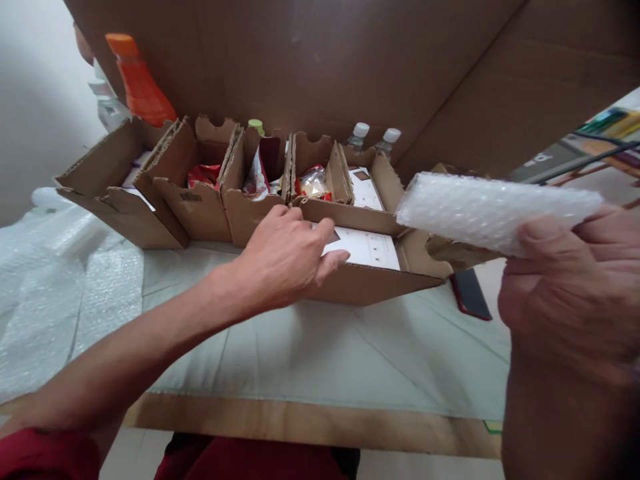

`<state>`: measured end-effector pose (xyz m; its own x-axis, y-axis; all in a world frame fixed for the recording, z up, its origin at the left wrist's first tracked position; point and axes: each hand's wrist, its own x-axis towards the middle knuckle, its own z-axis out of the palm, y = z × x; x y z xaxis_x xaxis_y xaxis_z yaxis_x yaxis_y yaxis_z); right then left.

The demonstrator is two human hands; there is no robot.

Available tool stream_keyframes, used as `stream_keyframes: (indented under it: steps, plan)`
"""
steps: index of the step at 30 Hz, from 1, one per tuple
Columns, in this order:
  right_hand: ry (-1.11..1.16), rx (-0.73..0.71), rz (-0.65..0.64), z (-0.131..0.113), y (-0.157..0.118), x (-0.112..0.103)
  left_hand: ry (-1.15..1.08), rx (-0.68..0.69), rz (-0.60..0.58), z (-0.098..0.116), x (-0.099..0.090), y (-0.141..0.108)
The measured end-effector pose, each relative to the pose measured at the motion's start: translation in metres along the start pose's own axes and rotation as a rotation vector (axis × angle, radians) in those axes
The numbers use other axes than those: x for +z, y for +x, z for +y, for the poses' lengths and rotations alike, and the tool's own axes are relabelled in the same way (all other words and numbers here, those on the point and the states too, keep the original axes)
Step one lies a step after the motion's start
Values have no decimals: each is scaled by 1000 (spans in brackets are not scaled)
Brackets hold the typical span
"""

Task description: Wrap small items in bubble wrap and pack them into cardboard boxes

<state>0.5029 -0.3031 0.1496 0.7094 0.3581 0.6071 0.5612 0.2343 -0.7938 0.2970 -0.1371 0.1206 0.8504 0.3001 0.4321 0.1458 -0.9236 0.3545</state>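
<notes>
In my right hand [575, 267], the thumb and fingers are closed round a bubble-wrapped packet [480, 207], which is lifted above the right end of a row of cardboard boxes. My left hand [287, 257] has its fingers curled over the left end of the front cardboard box [380, 287], thumb near its front rim. That end of the box is hidden by the hand. Inside the front box lies a white printed box [367, 248]. A similar white box [364, 188] shows in the compartment just behind.
Behind stand open cardboard bins [193, 207] with red packets [204, 175] and a clear wrapped snack [315, 181]. An orange bottle [140, 87] and clear bottles [359, 135] rise behind them. Bubble wrap [55, 293] lies left; a dark phone-like object [470, 295] lies right.
</notes>
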Motion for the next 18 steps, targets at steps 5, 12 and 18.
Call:
stream_keyframes:
  steps: [5,12,18]
  plan:
    - [-120,-51,93,4,-10,-21,93,79,-229,-11,23,26]
    - [-162,-45,-59,1,-8,-11,-194,77,-238,-23,10,17]
    - [-174,105,-359,-9,-6,34,-152,-48,182,-29,5,-22]
